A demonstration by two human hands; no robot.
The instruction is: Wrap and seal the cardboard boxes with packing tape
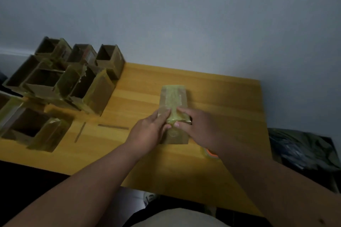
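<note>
On box [173, 101], both hands (flat), pressing tape [174, 116]

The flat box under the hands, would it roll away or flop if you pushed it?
The taped cardboard box probably would not roll: it lies flat on its wide side on the wooden table. It looks stiff, keeping straight edges under the left hand and right hand. Its glossy tape may make it slide easily.

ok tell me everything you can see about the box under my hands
The cardboard box is a long brown carton lying flat on the yellow wooden table, its long side running away from you. Glossy yellowish packing tape runs lengthwise along its top. The left hand and right hand press the tape down near the close end.
</note>
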